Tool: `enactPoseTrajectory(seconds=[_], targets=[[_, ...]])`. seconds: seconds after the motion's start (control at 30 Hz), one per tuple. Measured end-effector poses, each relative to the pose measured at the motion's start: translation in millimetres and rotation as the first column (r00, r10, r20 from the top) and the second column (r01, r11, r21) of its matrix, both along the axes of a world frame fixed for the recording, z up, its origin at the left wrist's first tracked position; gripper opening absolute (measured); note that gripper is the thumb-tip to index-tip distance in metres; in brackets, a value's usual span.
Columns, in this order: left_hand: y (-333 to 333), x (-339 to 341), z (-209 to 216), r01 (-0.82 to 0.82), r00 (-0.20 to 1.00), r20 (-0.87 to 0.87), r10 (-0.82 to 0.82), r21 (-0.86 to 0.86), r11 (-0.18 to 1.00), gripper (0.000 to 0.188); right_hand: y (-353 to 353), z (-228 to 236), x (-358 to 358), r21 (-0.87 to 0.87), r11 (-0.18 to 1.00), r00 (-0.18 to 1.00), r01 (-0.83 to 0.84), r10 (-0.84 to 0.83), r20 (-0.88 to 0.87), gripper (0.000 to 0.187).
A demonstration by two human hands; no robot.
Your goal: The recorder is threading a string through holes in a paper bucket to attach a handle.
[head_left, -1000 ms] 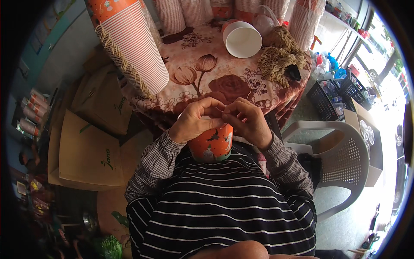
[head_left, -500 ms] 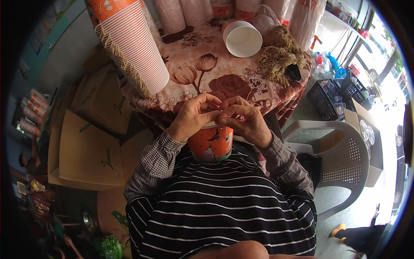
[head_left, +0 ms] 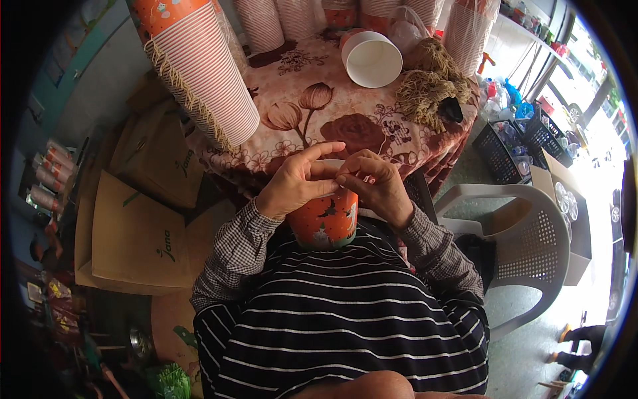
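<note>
An orange paper bucket (head_left: pixel 322 223) with printed figures stands in my lap, against the striped black cloth. Over its rim, my left hand (head_left: pixel 299 179) pinches with thumb and fingertips while its index finger sticks out. My right hand (head_left: pixel 382 187) meets it there, thumb and index pressed together at the rim. Whatever lies between the fingertips is too small to make out. Ahead on the table, a white-lined bucket (head_left: pixel 373 60) lies on its side, mouth toward me. Beside it is a tangled heap of beige cords (head_left: pixel 432 86).
A tall stack of nested buckets (head_left: pixel 212 83), cords draped along it, leans at the table's left; more wrapped stacks (head_left: pixel 259 26) line the back. Cardboard boxes (head_left: pixel 139 233) stand left. A grey plastic chair (head_left: pixel 531 246) and black crates (head_left: pixel 498 153) are right.
My left index finger has straightened and lifted away from the right hand, and more of the bucket's rim shows. At the lower right, another person's feet have shifted.
</note>
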State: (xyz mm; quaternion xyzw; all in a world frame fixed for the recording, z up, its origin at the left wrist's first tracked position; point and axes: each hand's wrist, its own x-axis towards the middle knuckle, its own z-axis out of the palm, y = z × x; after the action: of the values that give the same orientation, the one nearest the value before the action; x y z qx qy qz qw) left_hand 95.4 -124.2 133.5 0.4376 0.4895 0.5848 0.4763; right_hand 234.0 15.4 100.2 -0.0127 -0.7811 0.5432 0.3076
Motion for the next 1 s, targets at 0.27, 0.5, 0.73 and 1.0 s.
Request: enactPoseTrajectory(seconds=[0.27, 0.5, 0.73, 1.0], targets=[[3, -1, -7, 0.012, 0.997, -0.078, -0.011, 0.013, 1.0, 0.058, -5, 3, 2, 0.063, 0.995, 0.997, 0.078, -0.078, 0.006, 0.01], [3, 0, -7, -0.027, 0.985, -0.172, 0.028, 0.011, 1.0, 0.049, -8, -1, 0, 0.053, 0.994, 0.995, 0.099, -0.098, -0.027, 0.009], [1, 1, -2, -0.037, 0.998, -0.052, 0.034, -0.064, 0.997, 0.043, -11, -1, 1, -0.068, 0.994, 0.996, 0.08, -0.082, -0.028, 0.008], [-1, 0, -2, -0.08, 0.989, -0.124, 0.076, -0.027, 0.996, 0.039, 1, 5, 5, -0.22, 0.973, 0.993, 0.065, -0.043, 0.106, 0.017]])
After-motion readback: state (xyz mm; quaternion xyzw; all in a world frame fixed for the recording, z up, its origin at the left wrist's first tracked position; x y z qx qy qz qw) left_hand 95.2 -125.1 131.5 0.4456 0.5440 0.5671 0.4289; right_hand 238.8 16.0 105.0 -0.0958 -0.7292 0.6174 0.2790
